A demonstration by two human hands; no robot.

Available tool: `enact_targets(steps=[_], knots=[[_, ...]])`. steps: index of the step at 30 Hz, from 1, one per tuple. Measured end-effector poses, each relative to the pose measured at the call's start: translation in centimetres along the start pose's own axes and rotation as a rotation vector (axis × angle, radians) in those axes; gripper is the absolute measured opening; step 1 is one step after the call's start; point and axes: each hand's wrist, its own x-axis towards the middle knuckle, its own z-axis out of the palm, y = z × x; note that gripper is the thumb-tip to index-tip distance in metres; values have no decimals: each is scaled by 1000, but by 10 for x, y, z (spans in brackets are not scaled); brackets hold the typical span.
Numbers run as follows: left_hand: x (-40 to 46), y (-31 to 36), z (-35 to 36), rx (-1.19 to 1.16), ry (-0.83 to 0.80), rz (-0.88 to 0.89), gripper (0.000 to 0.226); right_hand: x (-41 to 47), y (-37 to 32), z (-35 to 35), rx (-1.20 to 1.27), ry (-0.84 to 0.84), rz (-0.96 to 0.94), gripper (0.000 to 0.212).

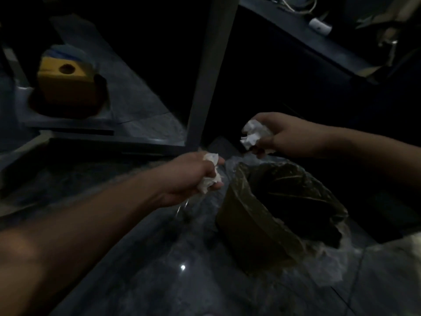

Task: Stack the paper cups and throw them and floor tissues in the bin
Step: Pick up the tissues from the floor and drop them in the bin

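Observation:
The scene is dark. My left hand (191, 176) is closed around a crumpled white tissue (210, 176), just left of the bin's rim. My right hand (282, 135) grips a second crumpled white tissue (252, 134), held above the far edge of the bin. The bin (252, 231) is a round brown tub with a clear plastic liner; it stands on the grey tiled floor and its inside looks dark. No paper cups are visible.
A grey table leg (207, 76) rises just behind my hands. A yellow box with a round hole (67, 84) sits on a low shelf at the left. A dark shelf with cables and a small white object (320, 26) is at the upper right.

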Motion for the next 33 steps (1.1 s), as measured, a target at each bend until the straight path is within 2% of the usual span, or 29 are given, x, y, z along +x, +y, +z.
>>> enact_targets(steps=[4,6,8,10,15,18,22,26,33], knots=[[9,5,28,218,-45,195,22,-37,20,-6,-71,83,-47,27],[19,3,37,290,-17,240,16,-53,30,-7,-98,140,-43,32],[27,-2,45,339,44,249,32,-69,41,-7,-71,169,-18,36],[33,-4,55,456,65,308,33,-82,53,-5,-48,189,12,40],[37,-12,80,757,29,549,8,-95,83,9,-21,230,63,24],[42,-20,87,956,-4,666,9,-98,92,19,-76,212,55,18],[43,-22,87,1256,110,697,21,-97,98,26,-236,250,21,17],[41,-26,80,1270,169,748,23,-94,99,31,-239,221,12,12],[46,-38,67,1269,214,646,36,-87,98,35,-241,205,-11,12]])
